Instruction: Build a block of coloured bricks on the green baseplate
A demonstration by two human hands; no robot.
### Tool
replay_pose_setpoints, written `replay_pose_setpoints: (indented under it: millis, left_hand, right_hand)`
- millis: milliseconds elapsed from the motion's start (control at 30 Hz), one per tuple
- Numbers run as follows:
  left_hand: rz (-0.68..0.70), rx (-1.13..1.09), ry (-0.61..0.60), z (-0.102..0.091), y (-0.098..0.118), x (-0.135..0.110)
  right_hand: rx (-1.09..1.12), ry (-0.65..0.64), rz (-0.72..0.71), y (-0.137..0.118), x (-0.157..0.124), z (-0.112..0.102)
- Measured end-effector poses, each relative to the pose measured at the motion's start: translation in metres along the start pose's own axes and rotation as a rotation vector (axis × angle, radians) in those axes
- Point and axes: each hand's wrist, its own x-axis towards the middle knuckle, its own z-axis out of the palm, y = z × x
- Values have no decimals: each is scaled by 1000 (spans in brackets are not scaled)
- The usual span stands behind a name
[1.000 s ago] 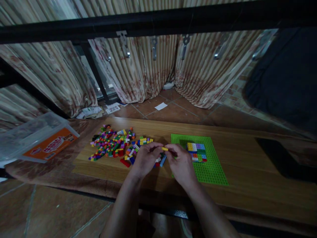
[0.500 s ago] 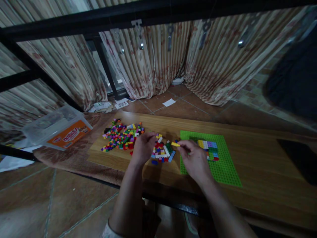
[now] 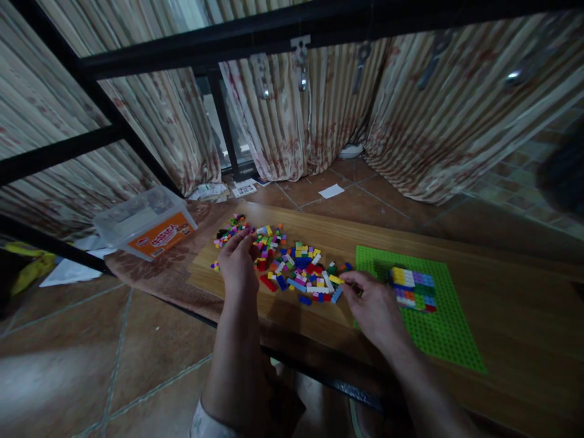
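Observation:
Between the thumb and fingers of my right hand (image 3: 371, 304) is a yellow toy brick (image 3: 336, 280), held just above the right end of the loose bricks. My left hand (image 3: 238, 264) is over the left part of the heap of small coloured bricks (image 3: 269, 243); its fingers look a little apart, and I see nothing in them. To the right of my right hand lies a green baseplate (image 3: 438, 340). On it sits a flat block of joined bricks (image 3: 413, 289) in yellow, white, purple, blue, orange and red, its left edge close to my wrist.
The bricks lie on a long wooden board (image 3: 301, 219). A clear plastic box (image 3: 146, 222) with an orange label stands on the brown cloth (image 3: 132, 267) at the left. Striped curtains (image 3: 283, 128) hang behind a dark metal frame (image 3: 182, 48). White paper (image 3: 331, 191) lies on the floor.
My left hand has moved left, from the middle bricks to the left part of the heap. My right hand still holds the yellow brick. The whole view has shifted leftward.

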Motion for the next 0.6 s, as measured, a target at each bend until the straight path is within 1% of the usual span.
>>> replay_pose_setpoints:
  millis: [33, 100, 233, 300, 367, 433, 533, 600]
  left_hand:
    - [-15, -9, 0, -1, 1, 0]
    - [-35, 45, -49, -3, 1, 0]
    - [-53, 281, -257, -2, -7, 0]
    - [3, 446, -324, -4, -11, 2]
    - [97, 659, -375, -9, -13, 3]
    - [165, 871, -465, -14, -13, 2]
    - [158, 1053, -630, -20, -9, -4]
    - [149, 1111, -686, -21, -7, -9]
  right_hand:
    - [0, -6, -1, -1, 0, 2]
    - [3, -27, -4, -3, -1, 5]
    - [3, -37, -2, -4, 0, 8]
    - [14, -15, 0, -3, 1, 8]
    - [28, 11, -1, -3, 1, 7]
    - [33, 31, -12, -4, 1, 6]
    - [36, 43, -39, -7, 1, 6]
    - [40, 36, -44, -8, 1, 6]
